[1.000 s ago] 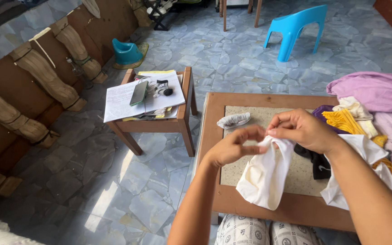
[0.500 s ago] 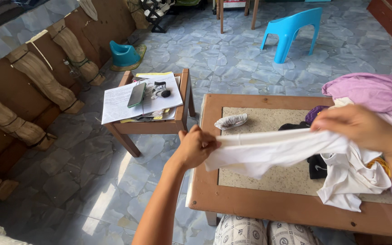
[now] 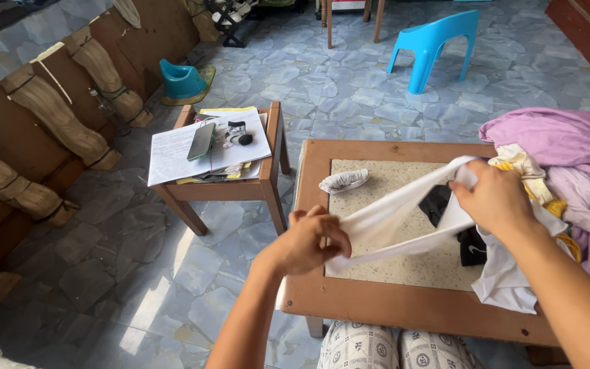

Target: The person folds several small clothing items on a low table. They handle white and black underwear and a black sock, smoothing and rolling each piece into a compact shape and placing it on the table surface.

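Stretching a white cloth [image 3: 404, 212] over the wooden table [image 3: 390, 301], the left hand [image 3: 308, 242] is gripping its near end, having dropped lower than a moment ago, while the right hand [image 3: 489, 198] is pinching the far end. The cloth's length is now slanting from lower left to upper right beside the clothes pile [image 3: 568, 164].

White garment [image 3: 404, 215] stretched above table

Two hands [image 3: 312, 239] [image 3: 493, 198] showing, two wooden tables [image 3: 390, 304] [image 3: 240, 188] standing, one blue chair [image 3: 431, 44] sitting, one phone [image 3: 201, 141] lying, one potty [image 3: 180, 80] sitting.
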